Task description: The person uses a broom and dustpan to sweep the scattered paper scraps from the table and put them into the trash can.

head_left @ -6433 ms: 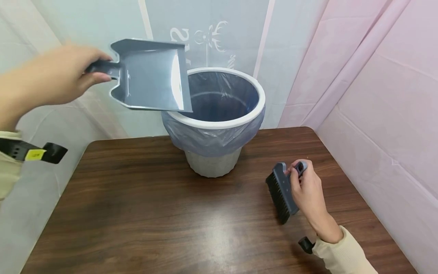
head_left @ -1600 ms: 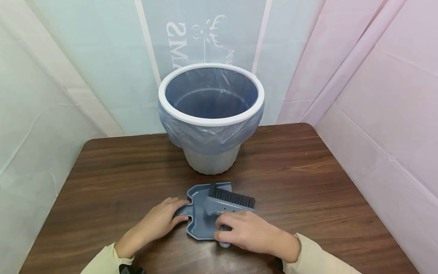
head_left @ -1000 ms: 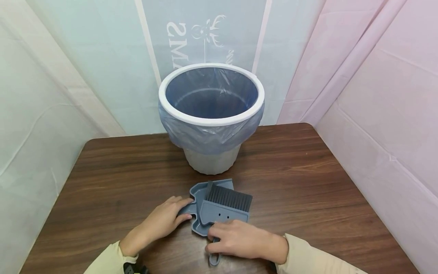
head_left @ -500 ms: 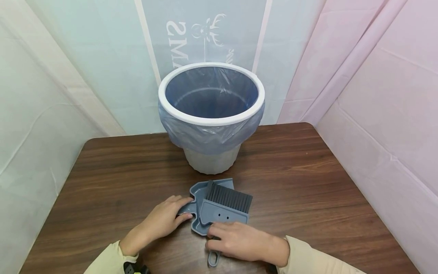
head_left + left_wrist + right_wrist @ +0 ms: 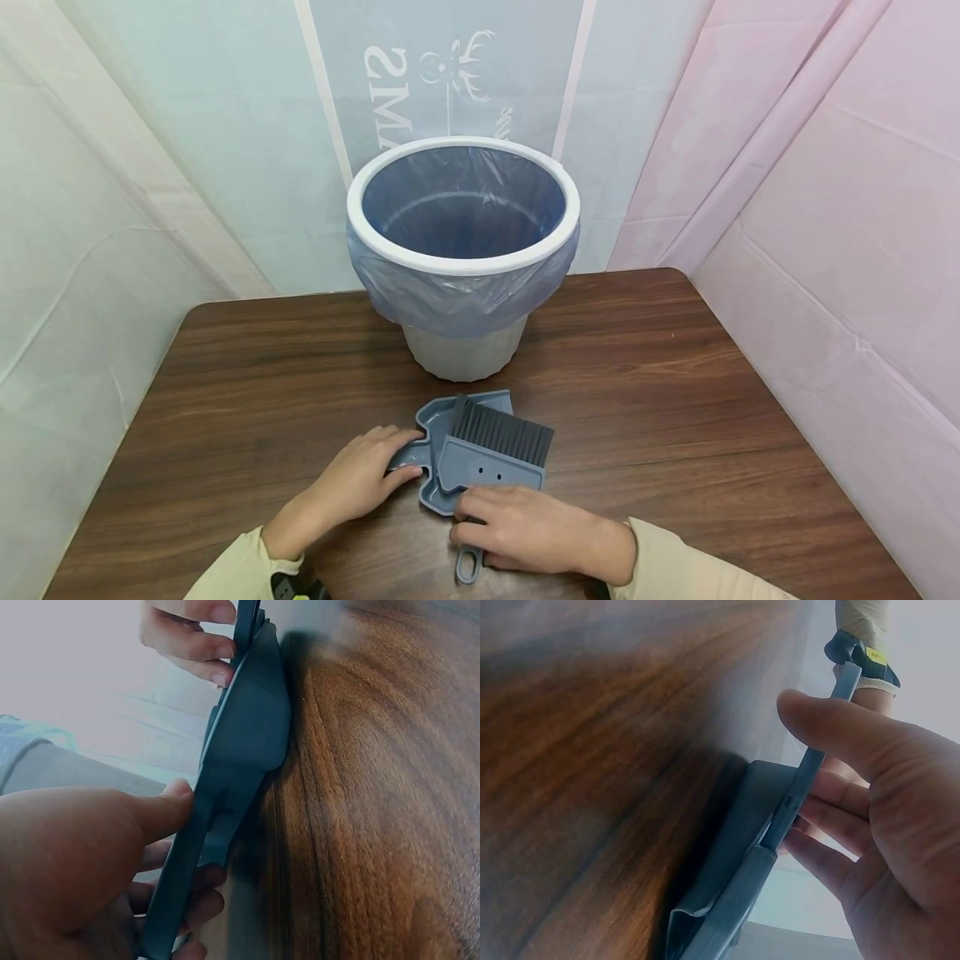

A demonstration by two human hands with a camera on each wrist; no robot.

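Note:
A grey-blue dustpan (image 5: 442, 502) lies on the table in front of the bin, its handle pointing left. My left hand (image 5: 358, 475) grips that handle; in the left wrist view the thumb (image 5: 161, 814) is on one side and the fingers curl round the other. Across the pan lies a hand brush (image 5: 491, 467), dark bristles facing away from me and reaching past the pan's right edge. My right hand (image 5: 536, 529) holds the brush handle, whose looped end shows below the fingers. In the right wrist view the brush handle (image 5: 799, 791) runs between thumb and fingers.
Behind the dustpan stands a white-rimmed bin (image 5: 465, 267) lined with a bluish plastic bag. The brown wooden table (image 5: 712, 433) ends at pale cloth walls at the back and on both sides.
Earlier the left hand held the dustpan raised beside the bin, with the brush off to the right. Both came down to front centre, brush onto pan. Over the last second hardly anything moved.

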